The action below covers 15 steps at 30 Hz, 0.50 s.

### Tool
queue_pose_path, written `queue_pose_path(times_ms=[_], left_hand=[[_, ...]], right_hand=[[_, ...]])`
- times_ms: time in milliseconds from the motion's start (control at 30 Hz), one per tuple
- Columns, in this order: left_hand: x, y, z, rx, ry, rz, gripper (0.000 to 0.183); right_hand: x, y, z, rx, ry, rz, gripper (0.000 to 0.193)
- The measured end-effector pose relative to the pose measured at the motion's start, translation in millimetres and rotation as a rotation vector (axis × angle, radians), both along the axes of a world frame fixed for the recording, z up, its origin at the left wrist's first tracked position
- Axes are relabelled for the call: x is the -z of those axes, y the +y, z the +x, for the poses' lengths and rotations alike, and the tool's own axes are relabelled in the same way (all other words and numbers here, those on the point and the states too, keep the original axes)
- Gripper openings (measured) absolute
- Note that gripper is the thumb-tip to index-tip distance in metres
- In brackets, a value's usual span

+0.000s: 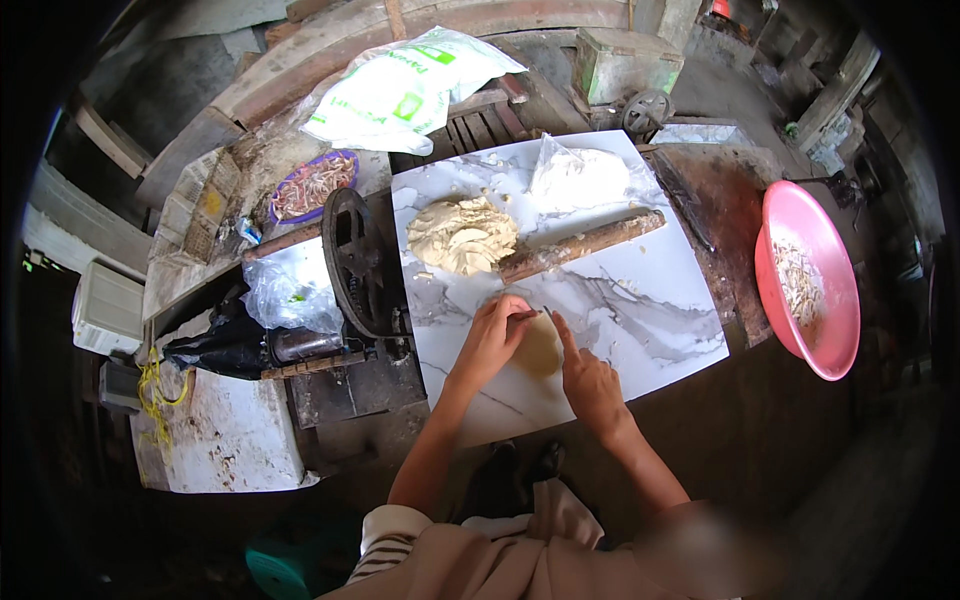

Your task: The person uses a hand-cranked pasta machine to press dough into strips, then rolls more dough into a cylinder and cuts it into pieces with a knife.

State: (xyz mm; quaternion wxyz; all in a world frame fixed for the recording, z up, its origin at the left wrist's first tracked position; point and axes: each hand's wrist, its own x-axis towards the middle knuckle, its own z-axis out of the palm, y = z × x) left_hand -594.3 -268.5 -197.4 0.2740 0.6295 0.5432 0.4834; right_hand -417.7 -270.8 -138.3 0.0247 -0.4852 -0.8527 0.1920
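A flat tan piece of dough (541,352) is between my hands at the near part of the marble-patterned board (640,310); whether it lies flat or is lifted I cannot tell. My left hand (497,337) pinches at its upper left edge. My right hand (592,385) is at its right side, index finger stretched along the edge and the other fingers curled in; what they hold, if anything, is hidden. Beyond my hands lies a wooden rolling pin (585,245). A lump of dough (462,236) sits to its left, and a clear bag of white flour (585,178) behind it.
A pink basin (848,290) with small pale pieces stands at the right. At the left are a dark handwheel (352,255), a clear plastic bag (290,290) and a purple basket (316,187) of thin pieces. A white-and-green sack (400,95) lies at the back. A dark blade (690,208) lies beside the board.
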Motion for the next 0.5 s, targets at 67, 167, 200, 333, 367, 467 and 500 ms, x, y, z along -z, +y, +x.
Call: queue_pose_path(times_ms=[67,167,200,333,367,467,500], left_hand=[[-1,0,0,-0.009,0.034,0.025,0.021],[-1,1,0,-0.023,0.093,0.066,0.023],[-1,1,0,-0.028,0.12,0.08,0.024],[-4,-1,2,-0.039,0.119,0.096,0.025],[-5,-1,2,-0.042,0.131,0.105,0.025],[-3,-2,3,-0.05,0.148,0.106,0.026],[-2,-3,3,-0.052,0.152,0.097,0.026]], right_hand=[[2,-4,-5,-0.008,-0.069,0.035,0.077],[7,-6,-8,0.008,-0.088,0.026,0.08],[9,-7,-9,0.012,-0.09,0.027,0.08],[15,-12,-12,0.021,-0.112,0.068,0.082],[15,-12,-13,0.03,-0.12,0.08,0.082],[18,-13,-14,0.014,-0.123,0.142,0.082],[19,-13,-14,0.01,-0.121,0.145,0.082]])
